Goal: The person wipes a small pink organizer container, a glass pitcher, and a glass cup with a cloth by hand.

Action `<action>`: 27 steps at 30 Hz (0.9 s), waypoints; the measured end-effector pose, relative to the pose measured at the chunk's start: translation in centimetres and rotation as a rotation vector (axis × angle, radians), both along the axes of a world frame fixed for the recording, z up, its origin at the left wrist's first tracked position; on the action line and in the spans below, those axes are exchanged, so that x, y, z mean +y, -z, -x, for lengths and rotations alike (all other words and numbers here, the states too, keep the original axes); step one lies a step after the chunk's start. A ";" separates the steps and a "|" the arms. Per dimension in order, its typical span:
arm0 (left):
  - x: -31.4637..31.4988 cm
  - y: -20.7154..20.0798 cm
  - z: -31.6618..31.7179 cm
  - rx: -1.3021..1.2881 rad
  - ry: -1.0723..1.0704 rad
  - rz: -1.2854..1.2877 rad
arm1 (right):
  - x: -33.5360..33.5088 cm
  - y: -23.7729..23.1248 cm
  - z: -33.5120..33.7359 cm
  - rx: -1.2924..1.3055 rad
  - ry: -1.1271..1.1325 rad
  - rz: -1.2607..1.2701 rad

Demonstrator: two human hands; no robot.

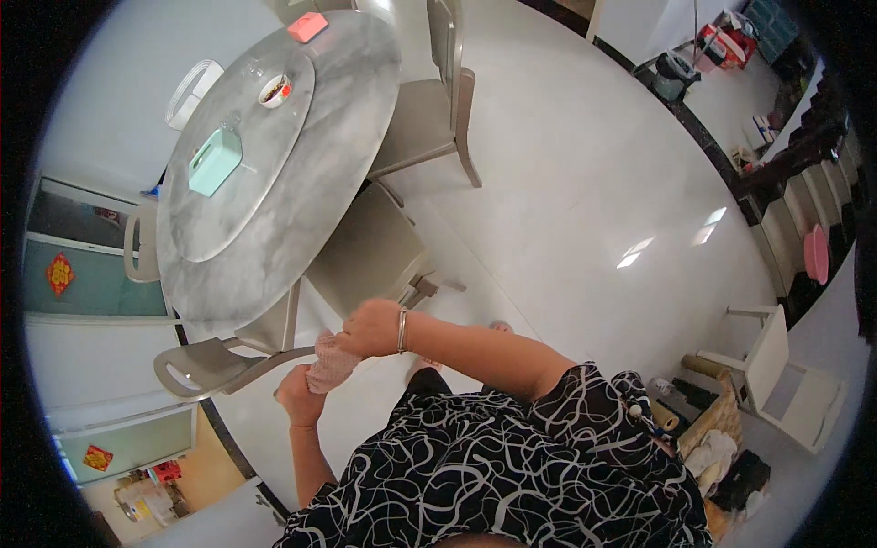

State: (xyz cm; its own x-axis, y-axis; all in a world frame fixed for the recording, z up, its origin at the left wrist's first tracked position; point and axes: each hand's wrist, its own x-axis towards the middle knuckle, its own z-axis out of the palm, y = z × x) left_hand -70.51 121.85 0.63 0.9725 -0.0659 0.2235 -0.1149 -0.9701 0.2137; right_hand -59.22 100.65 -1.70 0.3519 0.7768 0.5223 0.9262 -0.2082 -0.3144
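A crumpled pink cloth [332,365] is stretched between my two hands, beside the back of a beige chair [196,365]. My left hand [300,396] is closed around its lower end. At its upper end my right hand [370,329] grips it in a fist, with a silver bangle [402,331] on that wrist. Both hands are in the air, over the floor near the round marble-patterned table [320,192]. Parts of the cloth are hidden inside my fingers.
On the table's turntable [215,239] stand a mint-green tissue box [216,163] and a bowl [274,91]; a coral box [308,27] lies at the table's far edge. Another chair [425,119] stands to the right. A white chair [767,374] and a pink basin [816,254] are at the right.
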 end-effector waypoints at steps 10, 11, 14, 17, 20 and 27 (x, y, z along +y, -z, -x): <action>-6.8 -2.1 -3.2 0.110 -0.056 0.414 | -0.6 -2.2 -0.5 0.081 0.004 0.090; -6.9 -1.8 -3.9 0.127 -0.041 0.363 | -1.2 -2.7 -0.8 0.261 0.043 0.104; -9.8 -3.2 -6.4 -0.032 -0.040 0.264 | -3.5 -3.7 -3.2 0.593 0.051 0.154; -13.9 -3.4 -9.7 -0.026 0.035 0.283 | -7.5 -2.9 -7.0 0.590 0.132 -0.101; -19.5 -4.1 -13.2 0.037 0.095 0.369 | -11.6 -4.1 -11.5 0.546 0.200 -0.113; -27.2 -3.5 -23.7 0.112 0.064 0.290 | -22.2 -3.4 -22.0 0.377 0.311 0.020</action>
